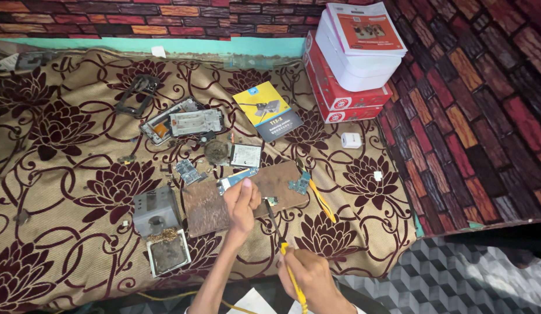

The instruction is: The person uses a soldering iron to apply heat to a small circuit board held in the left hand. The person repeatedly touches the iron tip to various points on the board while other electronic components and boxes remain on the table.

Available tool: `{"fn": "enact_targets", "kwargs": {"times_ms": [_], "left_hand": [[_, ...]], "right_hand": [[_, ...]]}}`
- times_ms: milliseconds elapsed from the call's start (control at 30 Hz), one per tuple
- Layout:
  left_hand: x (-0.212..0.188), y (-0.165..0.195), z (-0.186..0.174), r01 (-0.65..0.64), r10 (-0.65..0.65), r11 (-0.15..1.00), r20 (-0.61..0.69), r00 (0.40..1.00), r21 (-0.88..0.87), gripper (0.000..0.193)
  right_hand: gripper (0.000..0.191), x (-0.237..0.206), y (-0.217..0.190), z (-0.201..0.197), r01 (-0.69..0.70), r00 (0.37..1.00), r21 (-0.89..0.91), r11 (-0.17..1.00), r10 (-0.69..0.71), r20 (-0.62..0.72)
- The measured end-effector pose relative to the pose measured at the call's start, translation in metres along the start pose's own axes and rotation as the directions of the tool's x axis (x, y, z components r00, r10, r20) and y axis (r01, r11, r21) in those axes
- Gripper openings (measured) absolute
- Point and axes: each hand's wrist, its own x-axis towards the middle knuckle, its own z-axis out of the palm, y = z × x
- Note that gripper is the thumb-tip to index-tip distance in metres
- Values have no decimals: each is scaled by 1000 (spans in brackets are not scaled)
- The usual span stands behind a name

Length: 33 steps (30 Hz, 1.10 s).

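Note:
My left hand [241, 204] presses a small blue circuit board [235, 179] down on a brown wooden board [215, 206]. My right hand [308, 276] grips a soldering iron [280, 232] with a yellow handle. Its dark tip points up toward a tiny component [271, 201] on the wooden board, just right of my left hand. Another small blue circuit board [299, 184] lies at the right end of the wooden board.
A grey metal stand [155, 209] and a square tin of dark residue [167, 253] sit left of the board. Phone frames and parts [180, 122], a yellow-blue box [267, 110], a white charger [351, 140] and stacked red-white boxes [349, 64] lie farther back.

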Motion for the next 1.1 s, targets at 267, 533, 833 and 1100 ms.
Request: {"fn": "enact_targets", "kwargs": {"times_ms": [267,533,833,1100], "left_hand": [[0,1,1,5,-4,1000,-16,1000,15,46],[1,0,-1,-9,9,1000,1,1000,13,46],[3,-7,-4,-15,15,1000,17,1000,-19,46],[2,-4,-1,10,-10,1000,-10,1000,-26,46]], "right_hand": [[15,13,-9,-13,-152,988,69,986,150,33],[10,17,-7,-20,-108,994,84,991,109,-3],[23,2,-1,-9,179,983,-22,984,-178,43],[7,7,15,-21,-104,986,63,993,111,-123]]}}
